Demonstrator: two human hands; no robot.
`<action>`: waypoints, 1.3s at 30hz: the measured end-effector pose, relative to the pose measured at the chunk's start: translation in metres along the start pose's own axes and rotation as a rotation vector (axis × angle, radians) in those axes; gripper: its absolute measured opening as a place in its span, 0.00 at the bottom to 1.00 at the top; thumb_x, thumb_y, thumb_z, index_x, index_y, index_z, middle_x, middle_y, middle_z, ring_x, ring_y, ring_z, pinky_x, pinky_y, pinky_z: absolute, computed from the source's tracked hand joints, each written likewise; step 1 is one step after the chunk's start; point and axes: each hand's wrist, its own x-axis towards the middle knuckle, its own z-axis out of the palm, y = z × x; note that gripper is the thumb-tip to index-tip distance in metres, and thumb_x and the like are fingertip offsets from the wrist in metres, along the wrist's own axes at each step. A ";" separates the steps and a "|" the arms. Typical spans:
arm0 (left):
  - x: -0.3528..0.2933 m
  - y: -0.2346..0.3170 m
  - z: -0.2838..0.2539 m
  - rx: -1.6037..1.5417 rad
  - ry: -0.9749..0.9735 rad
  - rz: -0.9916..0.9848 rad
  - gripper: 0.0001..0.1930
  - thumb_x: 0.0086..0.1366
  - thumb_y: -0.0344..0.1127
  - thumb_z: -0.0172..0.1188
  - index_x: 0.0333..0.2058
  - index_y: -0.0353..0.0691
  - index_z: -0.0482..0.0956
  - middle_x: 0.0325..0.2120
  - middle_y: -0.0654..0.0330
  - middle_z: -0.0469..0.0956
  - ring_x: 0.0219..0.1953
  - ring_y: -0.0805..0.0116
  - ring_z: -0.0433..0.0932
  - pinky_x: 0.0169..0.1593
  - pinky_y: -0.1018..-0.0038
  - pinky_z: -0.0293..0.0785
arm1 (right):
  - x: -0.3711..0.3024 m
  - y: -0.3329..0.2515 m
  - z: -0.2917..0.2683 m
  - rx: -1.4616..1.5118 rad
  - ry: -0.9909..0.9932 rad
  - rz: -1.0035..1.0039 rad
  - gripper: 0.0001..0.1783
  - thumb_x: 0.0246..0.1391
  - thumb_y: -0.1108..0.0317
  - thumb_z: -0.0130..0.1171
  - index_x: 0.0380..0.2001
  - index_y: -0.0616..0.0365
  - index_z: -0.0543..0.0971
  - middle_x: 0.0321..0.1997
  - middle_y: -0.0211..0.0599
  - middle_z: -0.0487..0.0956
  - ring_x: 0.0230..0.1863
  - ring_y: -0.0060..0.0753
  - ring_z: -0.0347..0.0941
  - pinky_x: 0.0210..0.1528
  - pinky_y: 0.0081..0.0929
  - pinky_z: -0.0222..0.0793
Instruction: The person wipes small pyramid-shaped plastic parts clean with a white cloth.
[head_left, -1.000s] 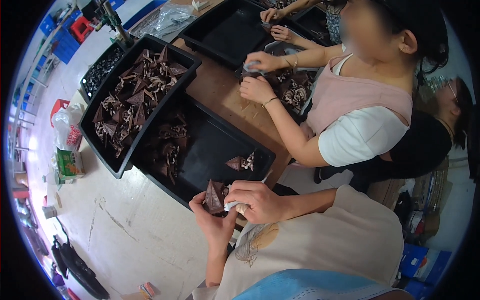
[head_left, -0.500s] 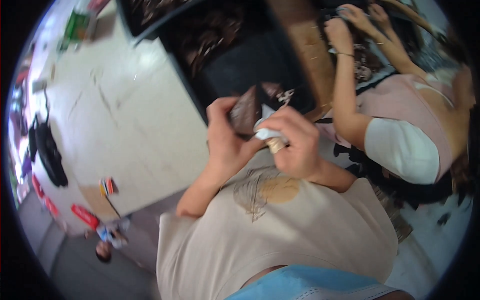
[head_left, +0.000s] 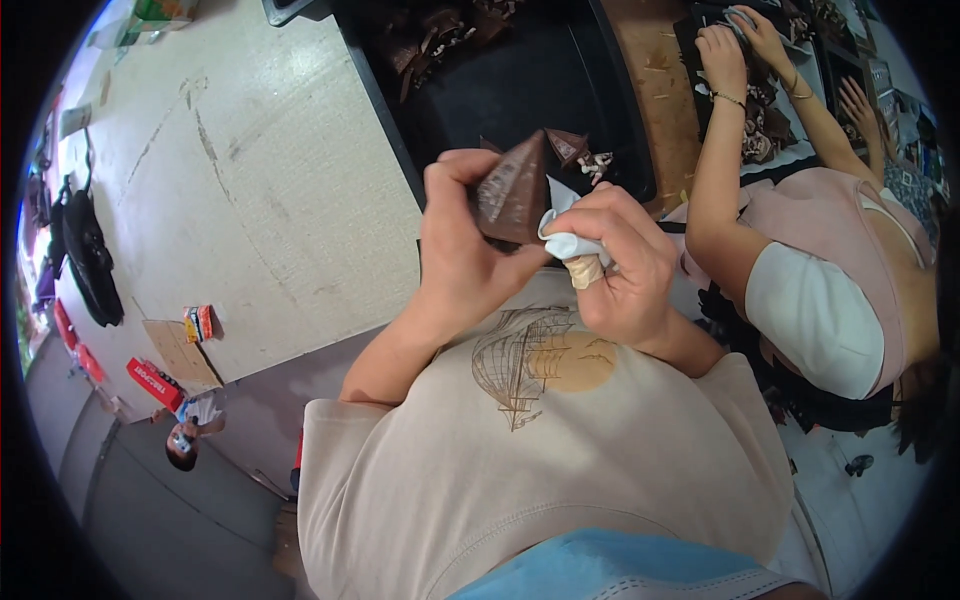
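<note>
My left hand [head_left: 462,232] is closed around a dark brown, faceted, pointed piece [head_left: 513,192] shaped like a small pyramid, its tip turned up and away from me. In my right hand [head_left: 622,262] a crumpled white cloth [head_left: 572,232] is pinched, its upper corner lying against or just beside the brown piece's right side. Tan tape [head_left: 584,271] wraps one finger of that hand. Just beyond my hands, in a black tray [head_left: 520,110], lie another brown pointed piece [head_left: 567,147] and a small pale-and-brown figure [head_left: 596,166].
More brown pieces [head_left: 440,38] are heaped at the tray's far end. A white tabletop [head_left: 270,190] spreads to the left, with a black bag [head_left: 88,250] at its edge. On my right a co-worker in pink [head_left: 800,215] handles similar brown parts. Another person [head_left: 185,440] is at lower left.
My view has shifted a little and become sharper. Both hands appear slightly farther right, still holding the brown piece and the white cloth.
</note>
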 end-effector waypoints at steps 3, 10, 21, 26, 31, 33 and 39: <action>-0.001 0.003 0.000 0.001 -0.019 0.027 0.34 0.41 0.31 0.76 0.44 0.34 0.62 0.39 0.52 0.68 0.39 0.60 0.74 0.43 0.70 0.72 | 0.004 -0.005 0.000 0.010 0.000 -0.022 0.16 0.31 0.88 0.52 0.29 0.66 0.77 0.27 0.41 0.72 0.26 0.38 0.70 0.28 0.26 0.68; 0.000 -0.003 0.002 -0.038 0.012 0.052 0.37 0.39 0.29 0.76 0.45 0.33 0.62 0.40 0.51 0.68 0.40 0.62 0.73 0.44 0.72 0.72 | 0.003 0.001 -0.002 0.006 0.004 0.012 0.15 0.32 0.88 0.53 0.29 0.65 0.77 0.28 0.41 0.72 0.27 0.38 0.71 0.29 0.25 0.68; -0.003 0.000 0.009 -0.361 -0.057 -0.098 0.42 0.41 0.36 0.80 0.50 0.34 0.61 0.45 0.54 0.69 0.46 0.68 0.72 0.52 0.73 0.69 | 0.017 -0.001 -0.033 0.080 0.045 0.001 0.07 0.49 0.77 0.60 0.34 0.63 0.79 0.31 0.40 0.76 0.29 0.36 0.74 0.33 0.24 0.70; -0.001 0.008 0.006 -0.441 -0.210 -0.139 0.38 0.47 0.35 0.75 0.52 0.33 0.61 0.42 0.54 0.72 0.44 0.66 0.75 0.49 0.73 0.71 | 0.015 -0.005 -0.018 -0.089 -0.027 -0.039 0.15 0.36 0.84 0.60 0.33 0.64 0.79 0.30 0.39 0.75 0.29 0.36 0.73 0.30 0.25 0.70; -0.003 0.005 0.010 -0.221 -0.064 -0.151 0.33 0.43 0.31 0.73 0.48 0.32 0.67 0.39 0.54 0.72 0.40 0.64 0.76 0.44 0.73 0.72 | 0.010 0.002 -0.012 -0.169 -0.040 -0.054 0.17 0.34 0.85 0.59 0.33 0.64 0.79 0.29 0.39 0.72 0.28 0.38 0.71 0.28 0.29 0.69; -0.002 0.006 0.012 -0.191 -0.040 -0.146 0.32 0.43 0.30 0.72 0.47 0.32 0.67 0.38 0.54 0.72 0.39 0.63 0.76 0.43 0.73 0.72 | 0.012 -0.001 -0.007 -0.168 -0.068 -0.089 0.17 0.33 0.85 0.59 0.33 0.64 0.79 0.29 0.39 0.72 0.28 0.38 0.72 0.28 0.29 0.69; -0.001 0.004 0.014 -0.052 0.014 -0.055 0.31 0.41 0.28 0.72 0.45 0.32 0.69 0.37 0.52 0.71 0.36 0.57 0.75 0.40 0.70 0.73 | 0.029 0.016 -0.002 -0.289 0.029 -0.073 0.18 0.31 0.85 0.57 0.32 0.62 0.79 0.29 0.39 0.73 0.28 0.41 0.72 0.28 0.30 0.70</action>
